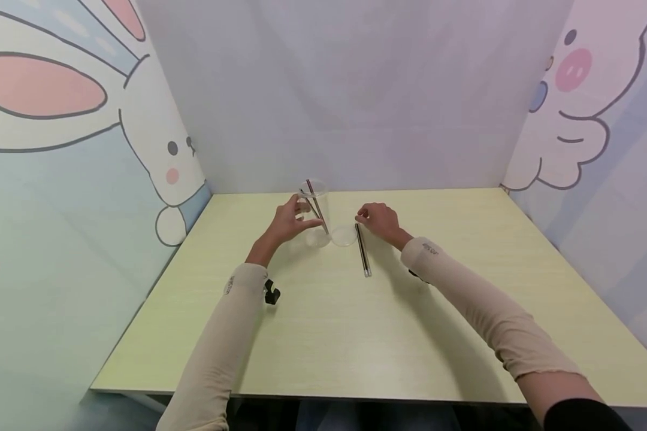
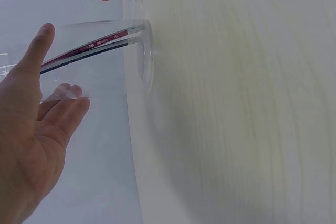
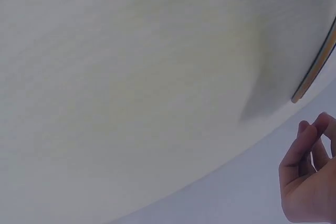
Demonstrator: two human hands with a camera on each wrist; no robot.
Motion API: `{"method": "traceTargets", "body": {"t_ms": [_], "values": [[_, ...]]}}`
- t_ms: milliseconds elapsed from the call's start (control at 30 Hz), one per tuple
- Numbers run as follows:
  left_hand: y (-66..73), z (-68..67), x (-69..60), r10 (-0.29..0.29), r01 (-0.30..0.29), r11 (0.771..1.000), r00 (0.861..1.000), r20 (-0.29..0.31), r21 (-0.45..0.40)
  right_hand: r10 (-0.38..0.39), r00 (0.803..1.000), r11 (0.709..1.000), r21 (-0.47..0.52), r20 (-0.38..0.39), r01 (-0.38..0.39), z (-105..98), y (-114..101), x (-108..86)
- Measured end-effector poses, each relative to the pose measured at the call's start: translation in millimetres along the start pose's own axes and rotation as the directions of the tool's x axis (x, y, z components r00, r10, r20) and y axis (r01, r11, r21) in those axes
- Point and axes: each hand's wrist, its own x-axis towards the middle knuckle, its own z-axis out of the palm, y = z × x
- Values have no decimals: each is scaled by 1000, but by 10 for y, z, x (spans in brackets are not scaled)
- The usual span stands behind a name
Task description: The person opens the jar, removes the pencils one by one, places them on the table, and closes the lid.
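Observation:
A tall clear plastic cup (image 1: pixel 324 206) stands near the back of the table, with two slim pencils (image 2: pixel 105 42) leaning inside it, one of them dark red. My left hand (image 1: pixel 291 220) holds the cup, thumb on one side and fingers on the other. Beside the cup's base lies a clear round piece (image 1: pixel 344 236), like a lid. To its right, striped dark pencils (image 1: pixel 363 251) lie close together on the table; whether one or two cannot be told. Just over their far end is my right hand (image 1: pixel 380 221), fingers curled and fingertips together, with nothing visible between them.
The pale wood-grain table (image 1: pixel 323 335) ends at a plain light backdrop (image 1: pixel 356 96). Side panels with cartoon animals (image 1: pixel 156 149) stand to the left and right. A small black device (image 1: pixel 272 293) is strapped at the left wrist.

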Motion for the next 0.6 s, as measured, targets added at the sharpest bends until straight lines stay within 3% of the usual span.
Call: {"method": "traceTargets", "body": {"t_ms": [600], "values": [[-8,4,37,-13,13,1000,1000,13,9,-119,991,993,-13,-60,118,-529,-504,218]]}}
